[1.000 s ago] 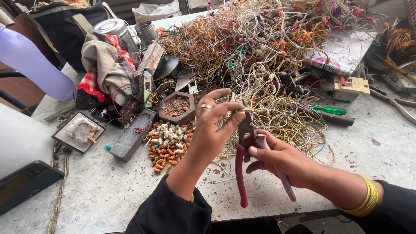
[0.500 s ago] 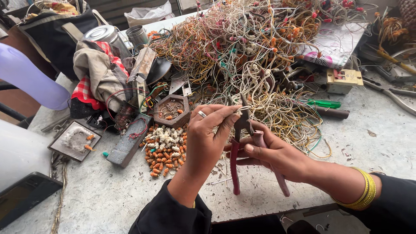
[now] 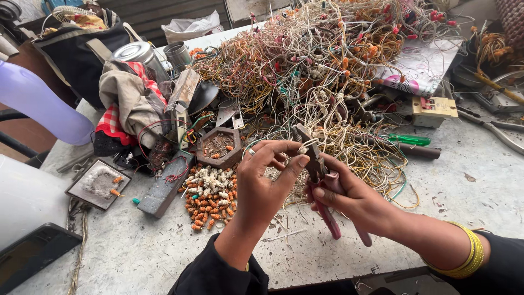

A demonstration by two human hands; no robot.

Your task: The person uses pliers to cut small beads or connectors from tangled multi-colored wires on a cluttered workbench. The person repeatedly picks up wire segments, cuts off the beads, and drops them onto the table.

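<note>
My right hand (image 3: 355,199) is gripping pink-handled steel pliers (image 3: 322,180); left hand (image 3: 267,180) is pinching a thin white wire (image 3: 305,146) at their tip, near the tangled wire heap (image 3: 327,60) w/ grey counter (image 3: 464,180) below.

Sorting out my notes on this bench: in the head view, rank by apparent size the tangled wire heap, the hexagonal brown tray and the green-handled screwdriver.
1. Tangled wire heap
2. Hexagonal brown tray
3. Green-handled screwdriver, though part hidden by wires, so unsure against the tray.

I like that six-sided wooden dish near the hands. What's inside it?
Inside the six-sided dish lie small bits: a few orange pieces and grey-brown scraps, too small to tell apart. Its bottom is mostly covered by them. Just below it sits a pile of orange and white connectors.
</note>
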